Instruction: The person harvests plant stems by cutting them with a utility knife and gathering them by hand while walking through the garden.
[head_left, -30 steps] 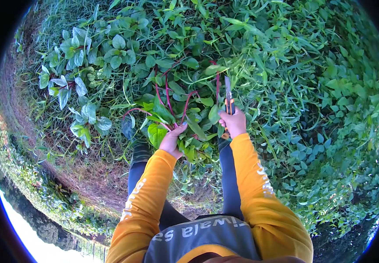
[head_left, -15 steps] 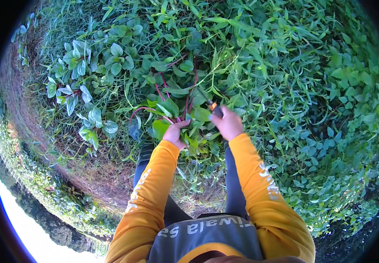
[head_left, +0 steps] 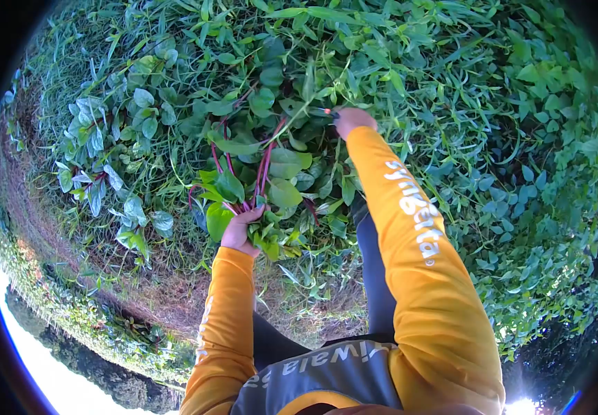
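Note:
My left hand (head_left: 242, 234) is closed around a bunch of purple-red plant stems (head_left: 263, 169) with broad green leaves (head_left: 286, 194); they look like Malabar spinach. Higher up and to the right, my right hand (head_left: 355, 122) grips a knife (head_left: 329, 113) by its black and orange handle. Its blade points left into the foliage and is mostly hidden by leaves. The upper parts of the red stems run up into the dense growth near the knife.
Grassy green plants (head_left: 423, 76) crowd the ground ahead and to the right. Broad-leaved plants (head_left: 95, 138) grow on the left, beside a strip of dry brown grass (head_left: 153, 290). My dark-trousered legs (head_left: 378, 277) are just below the hands.
My right hand has reached forward with the knife, away from my body. My left hand has shifted slightly left and nearer to me, still holding the stems.

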The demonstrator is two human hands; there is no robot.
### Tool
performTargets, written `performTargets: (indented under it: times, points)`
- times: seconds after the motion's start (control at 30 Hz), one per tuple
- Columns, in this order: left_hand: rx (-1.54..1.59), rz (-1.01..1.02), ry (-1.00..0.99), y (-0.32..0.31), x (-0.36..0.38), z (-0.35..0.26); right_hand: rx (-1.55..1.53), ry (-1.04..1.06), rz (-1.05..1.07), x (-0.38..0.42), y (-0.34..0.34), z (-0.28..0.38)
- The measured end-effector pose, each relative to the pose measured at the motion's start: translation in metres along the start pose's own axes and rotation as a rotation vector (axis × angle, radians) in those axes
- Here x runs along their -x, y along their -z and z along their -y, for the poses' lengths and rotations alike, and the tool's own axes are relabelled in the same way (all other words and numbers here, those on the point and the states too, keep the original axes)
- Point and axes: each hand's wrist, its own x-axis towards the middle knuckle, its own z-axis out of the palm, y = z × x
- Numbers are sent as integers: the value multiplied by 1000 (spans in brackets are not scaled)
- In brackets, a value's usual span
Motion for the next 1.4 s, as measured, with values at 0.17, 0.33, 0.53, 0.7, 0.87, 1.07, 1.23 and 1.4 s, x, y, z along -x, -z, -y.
performTargets:
  times: [0.17, 0.33, 0.53, 0.7, 0.87, 1.07, 1.23, 1.4]
  points:
    - [-44, 184, 116, -24, 23, 14, -986, 251, -289, 68, 16, -113]
    - [-94, 270, 297, -27, 28, 38, -1783, 95, -598, 56, 82, -152]
    - [-82, 285, 126, -24, 27, 44, -1598, 285, -443, -126, 77, -101]
    - [135, 246, 123, -23, 36, 27, -1082, 54, -432, -129, 81, -40]
    - [330, 201, -11, -18, 37, 10, -1767, -26, -678, -46, 83, -52]
    - [146, 230, 37, -5, 1, 24, -1487, -93, -543, 116, 47, -79]
    - [165, 296, 209, -38, -2, 43, -1030, -93, -501, 210, 0, -23]
    - [180, 336, 329, -65, -37, 52, -1003, 7, -551, 223, -24, 8]
